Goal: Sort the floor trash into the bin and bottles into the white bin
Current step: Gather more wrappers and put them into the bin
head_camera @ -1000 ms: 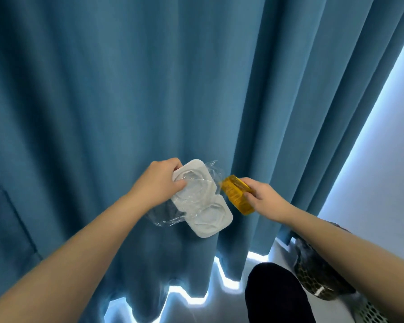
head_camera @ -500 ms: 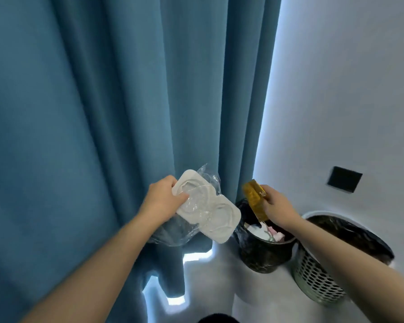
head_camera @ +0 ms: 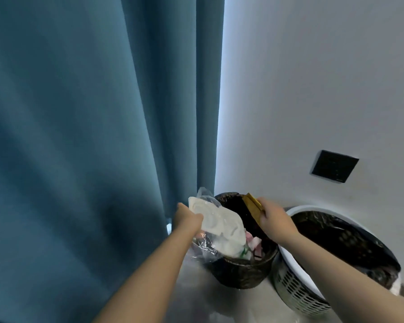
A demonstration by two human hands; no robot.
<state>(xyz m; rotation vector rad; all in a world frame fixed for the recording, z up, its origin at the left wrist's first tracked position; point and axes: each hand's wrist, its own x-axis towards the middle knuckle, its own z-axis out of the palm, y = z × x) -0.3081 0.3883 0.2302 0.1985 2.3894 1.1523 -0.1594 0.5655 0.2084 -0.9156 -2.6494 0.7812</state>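
Head view: left hand point(head_camera: 189, 219) grips a white plastic tray point(head_camera: 216, 223) over the dark bin point(head_camera: 243, 269); right hand point(head_camera: 273, 219) pinches what looks like a yellow wrapper point(head_camera: 253, 206) beside the white bin point(head_camera: 299, 285).

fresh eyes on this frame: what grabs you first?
Two bare arms reach in from below. The left hand holds a white plastic tray with clear wrap, the right hand a yellow packet, both over the dark bin that already holds trash. A lined white bin stands to its right, a blue curtain fills the left.
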